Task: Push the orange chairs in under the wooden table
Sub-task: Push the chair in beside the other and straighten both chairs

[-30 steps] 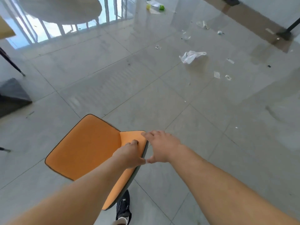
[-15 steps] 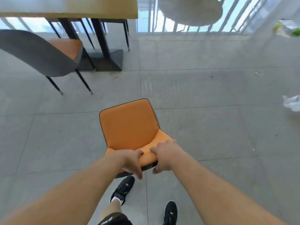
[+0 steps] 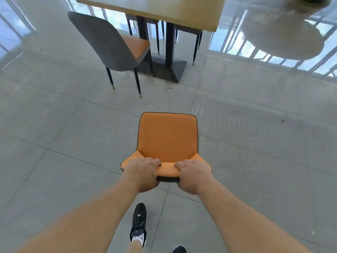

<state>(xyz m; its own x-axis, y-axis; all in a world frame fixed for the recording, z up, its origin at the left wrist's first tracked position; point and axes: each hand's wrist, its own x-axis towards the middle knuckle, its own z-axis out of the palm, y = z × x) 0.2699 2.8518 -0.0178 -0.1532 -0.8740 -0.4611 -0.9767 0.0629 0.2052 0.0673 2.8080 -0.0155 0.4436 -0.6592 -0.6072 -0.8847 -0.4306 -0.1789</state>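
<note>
1. Grey shell, orange seat: one chair (image 3: 109, 44) stands on the tiled floor (image 3: 63, 136) at the near left corner of the wooden table (image 3: 164, 8). Only its seat front reaches under the table edge, so I judge it not fully in.
2. Left hand (image 3: 142, 174) grips the top edge of the backrest of the held orange chair (image 3: 167, 137), fingers curled over onto the padded face.
3. Held orange chair stands on open floor, well apart from the table, its seat pointing at the near edge. Its legs are hidden beneath the seat.
4. Handling, as judged: stiff moulded shell, thin legs like its neighbour's, so probably light. The padding gives slightly under the fingers. On glossy tile the feet should slide easily, though grout lines may catch them. A two-point hold on the top edge steers it and checks slewing.
5. Right hand (image 3: 193, 176) grips the same edge just beside the left, fingers curled over likewise, with a short strip of backrest between them.
6. Round white table (image 3: 284, 39) stands at the far right, well clear of the path.
</note>
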